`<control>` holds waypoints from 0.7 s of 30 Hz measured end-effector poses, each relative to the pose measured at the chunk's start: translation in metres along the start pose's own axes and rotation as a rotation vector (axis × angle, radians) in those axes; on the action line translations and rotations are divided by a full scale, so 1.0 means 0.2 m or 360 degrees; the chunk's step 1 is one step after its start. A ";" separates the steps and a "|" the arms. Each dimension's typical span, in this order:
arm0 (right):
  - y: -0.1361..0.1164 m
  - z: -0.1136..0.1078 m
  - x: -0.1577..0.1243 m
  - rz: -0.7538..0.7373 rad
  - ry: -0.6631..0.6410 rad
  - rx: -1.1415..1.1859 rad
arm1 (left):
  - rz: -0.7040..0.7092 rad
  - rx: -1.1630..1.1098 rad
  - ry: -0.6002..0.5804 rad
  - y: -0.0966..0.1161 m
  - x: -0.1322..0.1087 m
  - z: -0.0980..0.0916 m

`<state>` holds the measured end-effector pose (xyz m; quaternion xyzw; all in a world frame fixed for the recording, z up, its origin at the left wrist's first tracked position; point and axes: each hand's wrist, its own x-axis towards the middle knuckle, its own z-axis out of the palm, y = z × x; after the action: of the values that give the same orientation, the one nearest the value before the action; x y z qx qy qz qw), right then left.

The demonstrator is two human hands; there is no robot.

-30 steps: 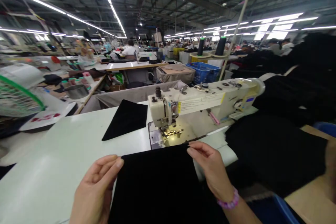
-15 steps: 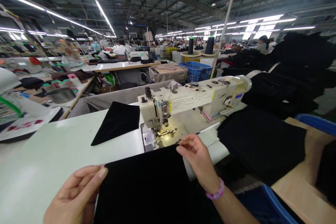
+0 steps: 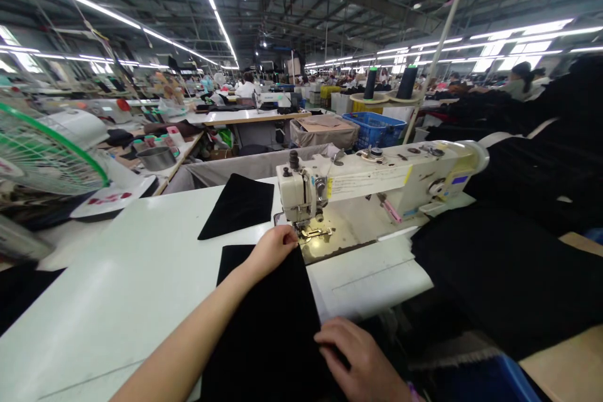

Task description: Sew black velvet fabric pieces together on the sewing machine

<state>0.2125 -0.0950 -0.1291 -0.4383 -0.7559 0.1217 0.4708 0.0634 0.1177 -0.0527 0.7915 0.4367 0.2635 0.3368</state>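
A black fabric piece (image 3: 268,320) lies on the pale table of a sewing machine (image 3: 367,179). My left hand (image 3: 276,250) reaches across it, fingers pinched on its far right corner just in front of the presser foot (image 3: 308,232). Lower down, my right hand (image 3: 353,355) has its thumb and fingers closed on the right edge of the same piece. Part of the fabric is hidden under my left forearm. Another black fabric piece (image 3: 240,204) rests on the table to the left of the machine head.
A green-rimmed fan (image 3: 51,151) stands at the left. More black fabric (image 3: 509,276) is piled at the right, above a blue bin (image 3: 513,377). Behind the machine are a blue basket (image 3: 379,129) and dark thread cones (image 3: 370,85). Other people work farther back.
My left hand has moved from the fabric's left corner to its right corner by the presser foot. My right hand has slid down the right edge. The view has turned left.
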 end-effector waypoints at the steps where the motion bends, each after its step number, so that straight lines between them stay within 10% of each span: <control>1: 0.02 -0.01 -0.01 -0.0031 -0.0012 -0.0073 | 0.0011 0.0008 0.0021 -0.03 0.00 0.04; 21: 0.08 -0.02 0.13 -0.0170 0.0004 -0.0336 | -0.0140 0.0188 0.0142 -0.13 0.17 0.06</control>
<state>0.2205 -0.0678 -0.1203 -0.4447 -0.7863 0.0156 0.4287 0.0741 0.1531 -0.0750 0.7775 0.5004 0.2570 0.2809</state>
